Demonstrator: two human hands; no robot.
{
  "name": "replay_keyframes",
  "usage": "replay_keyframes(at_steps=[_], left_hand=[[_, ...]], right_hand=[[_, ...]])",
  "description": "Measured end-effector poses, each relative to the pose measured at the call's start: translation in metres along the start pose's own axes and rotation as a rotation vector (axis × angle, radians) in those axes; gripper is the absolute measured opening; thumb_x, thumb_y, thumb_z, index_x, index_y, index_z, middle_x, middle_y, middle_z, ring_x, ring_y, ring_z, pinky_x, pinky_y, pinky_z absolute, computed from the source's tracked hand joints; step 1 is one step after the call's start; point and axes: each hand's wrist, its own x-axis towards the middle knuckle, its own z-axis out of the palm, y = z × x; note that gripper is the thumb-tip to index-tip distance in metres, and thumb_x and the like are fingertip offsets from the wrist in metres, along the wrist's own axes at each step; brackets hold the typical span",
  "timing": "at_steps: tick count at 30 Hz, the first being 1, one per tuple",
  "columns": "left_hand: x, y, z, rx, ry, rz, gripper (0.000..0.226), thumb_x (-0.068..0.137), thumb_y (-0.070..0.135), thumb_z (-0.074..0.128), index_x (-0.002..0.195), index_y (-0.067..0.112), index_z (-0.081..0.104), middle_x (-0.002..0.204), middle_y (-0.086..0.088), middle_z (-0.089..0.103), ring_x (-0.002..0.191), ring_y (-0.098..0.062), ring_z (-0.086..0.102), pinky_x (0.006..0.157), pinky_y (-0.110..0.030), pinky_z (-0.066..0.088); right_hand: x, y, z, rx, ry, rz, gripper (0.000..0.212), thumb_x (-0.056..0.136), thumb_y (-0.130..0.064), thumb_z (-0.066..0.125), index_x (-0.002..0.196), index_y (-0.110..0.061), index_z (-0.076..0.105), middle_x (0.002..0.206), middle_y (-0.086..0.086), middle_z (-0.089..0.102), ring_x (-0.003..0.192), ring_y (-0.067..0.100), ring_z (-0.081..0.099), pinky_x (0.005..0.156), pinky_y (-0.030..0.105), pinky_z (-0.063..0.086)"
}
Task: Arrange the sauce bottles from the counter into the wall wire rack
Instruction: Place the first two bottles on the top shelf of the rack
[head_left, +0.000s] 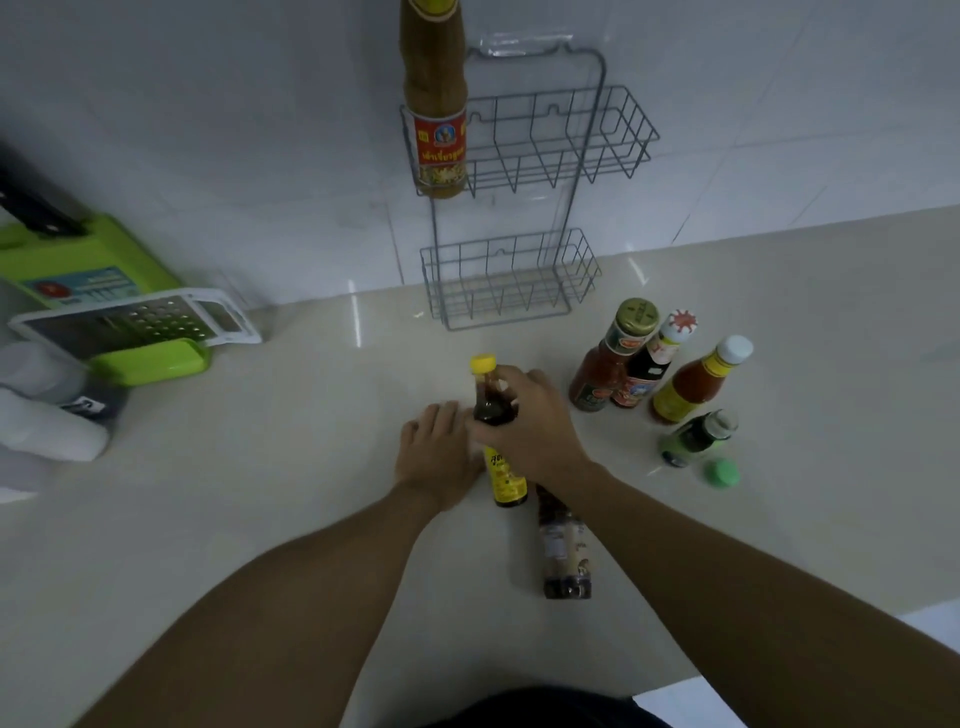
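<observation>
A grey wire rack (618, 140) with two baskets hangs on the white wall. A tall brown sauce bottle (435, 104) stands at the left end of its upper basket. My right hand (535, 421) grips the shoulder of a dark bottle with a yellow cap (485, 384) that stands on the counter. My left hand (436, 447) rests beside that bottle, its fingers touching the lower part. Another dark bottle (563, 551) lies partly hidden under my right forearm. To the right stand three red sauce bottles (602, 369) (647, 371) (693, 384).
A small green glass bottle (693, 436) stands open beside its loose green cap (722, 473). At the left lie a green slicer box (83, 270) with a white grater (135, 322), and white containers (47, 415). The lower rack basket (509, 280) holds nothing.
</observation>
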Motion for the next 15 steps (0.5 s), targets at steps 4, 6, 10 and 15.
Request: replay_keyframes(at_steps=[4, 6, 10, 15], left_hand=[[0.028, -0.011, -0.046, -0.25, 0.06, -0.108, 0.053, 0.095, 0.031, 0.049, 0.144, 0.014, 0.041, 0.14, -0.009, 0.045, 0.129, -0.029, 0.045, 0.103, -0.042, 0.041], [0.041, -0.017, -0.073, -0.42, 0.179, -0.136, 0.055, 0.093, 0.028, 0.053, 0.144, 0.012, 0.04, 0.138, -0.011, 0.046, 0.127, -0.03, 0.049, 0.103, -0.043, 0.043], [0.064, -0.017, -0.142, -0.647, 0.393, -0.093, 0.072, 0.094, 0.02, 0.058, 0.155, 0.014, 0.02, 0.151, -0.012, 0.032, 0.131, -0.029, 0.047, 0.108, -0.041, 0.042], [0.088, -0.011, -0.213, -0.772, 0.54, -0.026, 0.09, 0.092, 0.014, 0.063, 0.158, 0.015, 0.001, 0.161, -0.01, 0.013, 0.143, -0.027, 0.034, 0.114, -0.034, 0.034]], right_hand=[[0.038, -0.034, -0.034, 0.158, 0.147, -0.101, 0.046, 0.071, -0.038, 0.079, 0.112, -0.027, 0.062, 0.099, 0.002, 0.06, 0.09, 0.014, 0.057, 0.071, 0.022, 0.045], [0.058, -0.058, -0.054, 0.215, 0.259, -0.177, 0.049, 0.072, -0.039, 0.078, 0.117, -0.027, 0.061, 0.103, 0.002, 0.063, 0.097, 0.018, 0.062, 0.08, 0.033, 0.055], [0.093, -0.105, -0.1, 0.385, 0.479, -0.335, 0.051, 0.079, -0.028, 0.081, 0.122, -0.016, 0.057, 0.107, -0.003, 0.067, 0.096, 0.006, 0.066, 0.085, 0.022, 0.056], [0.133, -0.144, -0.142, 0.445, 0.624, -0.439, 0.063, 0.083, -0.033, 0.079, 0.133, -0.009, 0.051, 0.106, -0.003, 0.069, 0.089, -0.012, 0.063, 0.081, 0.009, 0.051]])
